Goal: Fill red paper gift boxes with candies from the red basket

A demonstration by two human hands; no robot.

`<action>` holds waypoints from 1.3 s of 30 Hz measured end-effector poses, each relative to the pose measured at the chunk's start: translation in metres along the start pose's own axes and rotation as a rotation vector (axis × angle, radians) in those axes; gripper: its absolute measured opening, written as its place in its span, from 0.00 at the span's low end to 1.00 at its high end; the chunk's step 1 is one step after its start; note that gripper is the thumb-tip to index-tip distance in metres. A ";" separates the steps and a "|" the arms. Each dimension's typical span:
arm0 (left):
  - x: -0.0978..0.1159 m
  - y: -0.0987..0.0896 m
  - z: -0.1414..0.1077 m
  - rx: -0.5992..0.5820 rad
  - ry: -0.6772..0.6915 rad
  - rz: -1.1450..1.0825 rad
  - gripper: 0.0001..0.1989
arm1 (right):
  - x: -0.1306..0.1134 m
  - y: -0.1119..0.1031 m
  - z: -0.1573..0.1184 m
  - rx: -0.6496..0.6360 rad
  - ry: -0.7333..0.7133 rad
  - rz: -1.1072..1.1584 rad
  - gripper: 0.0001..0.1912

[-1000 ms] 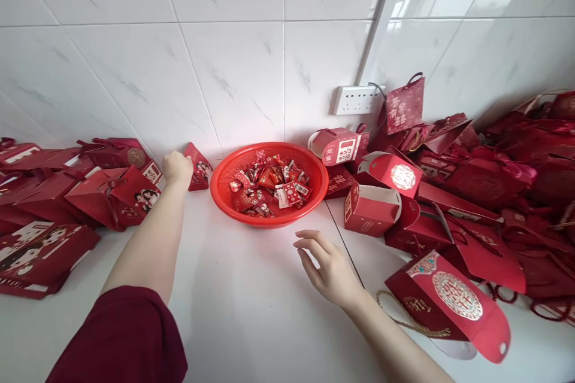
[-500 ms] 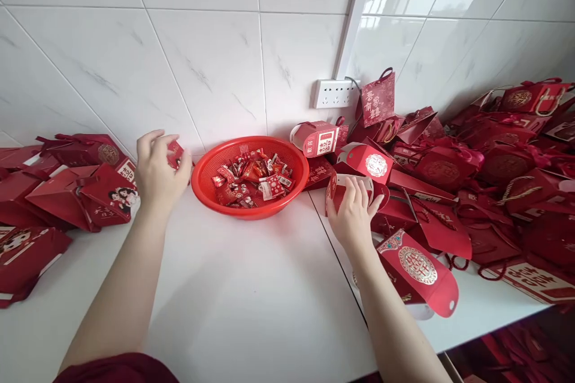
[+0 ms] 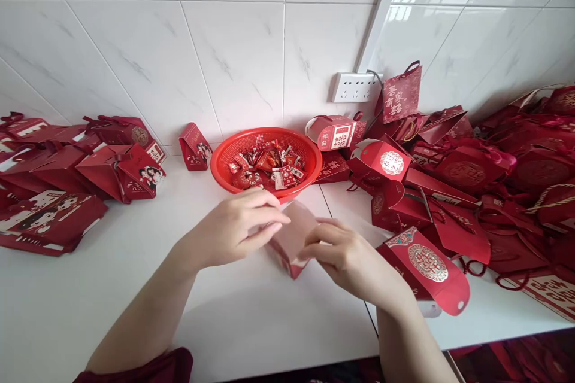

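Note:
An open red paper box (image 3: 291, 230), its pale inside showing, is tilted between my two hands in front of the basket. My right hand (image 3: 344, 251) grips the box's right edge between thumb and fingers. At the box's left side is my left hand (image 3: 240, 227), fingers slightly apart, with nothing seen between them. Behind the hands stands a red mesh basket (image 3: 314, 176) with wrapped candies (image 3: 269, 161) in it. A small red box (image 3: 195, 148) stands upright left of the basket, touched by neither hand.
Closed red gift boxes (image 3: 103, 167) cluster at the left. Many red boxes and bags (image 3: 467, 173) are heaped at the right, with an open one (image 3: 422, 260) near my right forearm. A tiled wall with a socket strip (image 3: 354, 87) rises behind the white table (image 3: 260, 323).
My left hand has left the small box by the wall and moved right. My right hand has brought an open box from the right pile to the middle. The view has shifted left.

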State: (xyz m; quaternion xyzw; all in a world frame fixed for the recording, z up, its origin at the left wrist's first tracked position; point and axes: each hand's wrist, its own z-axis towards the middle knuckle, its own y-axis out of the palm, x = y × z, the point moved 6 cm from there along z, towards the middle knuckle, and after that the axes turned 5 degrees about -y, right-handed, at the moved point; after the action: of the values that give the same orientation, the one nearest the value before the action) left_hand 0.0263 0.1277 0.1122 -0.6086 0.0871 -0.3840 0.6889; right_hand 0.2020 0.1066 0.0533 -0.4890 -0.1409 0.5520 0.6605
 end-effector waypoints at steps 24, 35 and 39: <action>-0.079 0.041 -0.021 -0.421 -0.656 0.300 0.23 | 0.011 0.053 0.009 -0.244 0.106 0.230 0.15; -0.074 0.061 -0.015 -0.569 -0.600 0.132 0.17 | 0.016 0.048 0.014 -0.056 0.045 0.071 0.12; -0.061 0.059 -0.015 -0.533 -0.592 0.263 0.17 | 0.027 0.050 0.013 0.098 0.198 0.028 0.17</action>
State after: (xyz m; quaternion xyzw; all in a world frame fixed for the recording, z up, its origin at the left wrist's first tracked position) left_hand 0.0002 0.1526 0.0339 -0.8333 0.0586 -0.0655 0.5458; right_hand 0.1725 0.1324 0.0099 -0.5102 -0.0413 0.5165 0.6865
